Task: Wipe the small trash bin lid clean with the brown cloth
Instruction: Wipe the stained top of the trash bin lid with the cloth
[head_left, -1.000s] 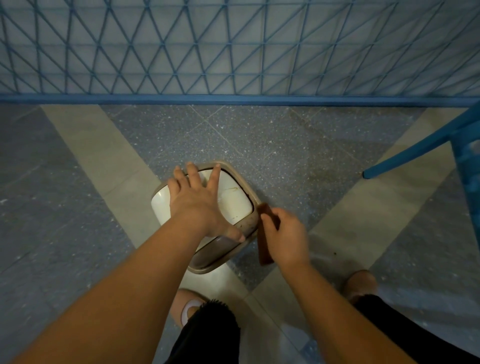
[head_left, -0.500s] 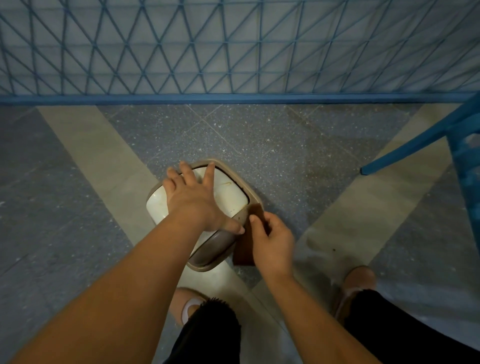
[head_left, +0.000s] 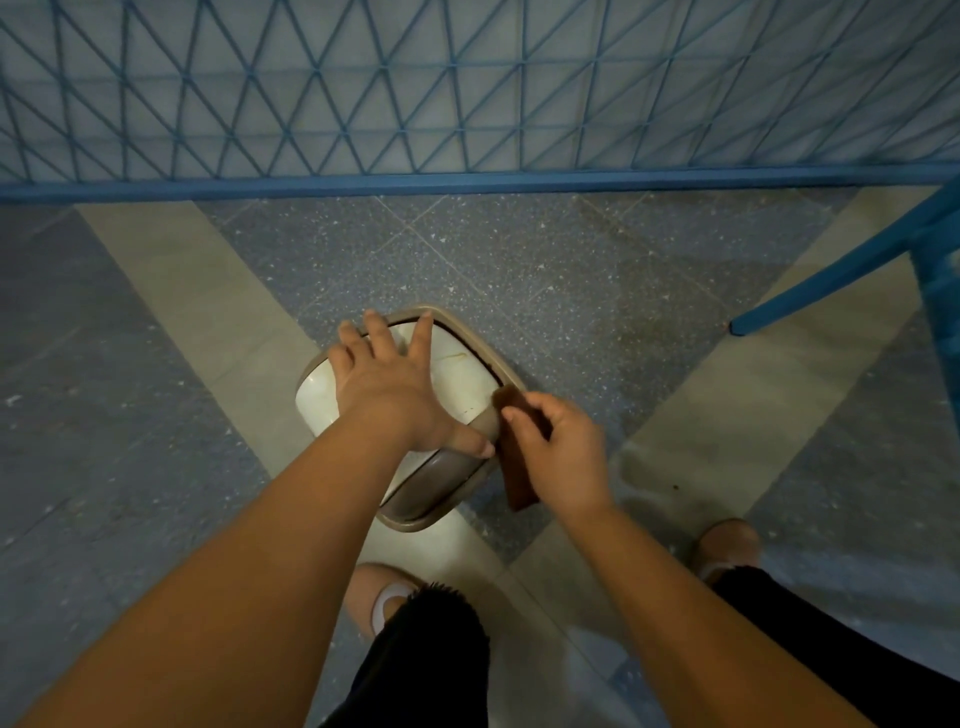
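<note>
A small trash bin stands on the floor with a cream lid (head_left: 457, 374) set in a tan rim (head_left: 452, 499). My left hand (head_left: 395, 395) lies flat on the lid with fingers spread and the thumb at the lid's near right edge. My right hand (head_left: 561, 452) holds a brown cloth (head_left: 517, 483) against the right side of the rim; the cloth's top corner reaches over the lid's right edge and its lower end hangs down beside the bin. The hand hides most of the cloth.
A blue metal lattice fence (head_left: 467, 104) with a low rail runs across the back. A blue frame leg (head_left: 831, 275) slants in from the right. Speckled grey and beige floor tiles (head_left: 571, 270) surround the bin. My two feet (head_left: 379, 597) stand just below it.
My right hand has moved the cloth up along the bin's right rim, from beside the near corner to the lid's right edge. The left hand stays pressed on the lid.
</note>
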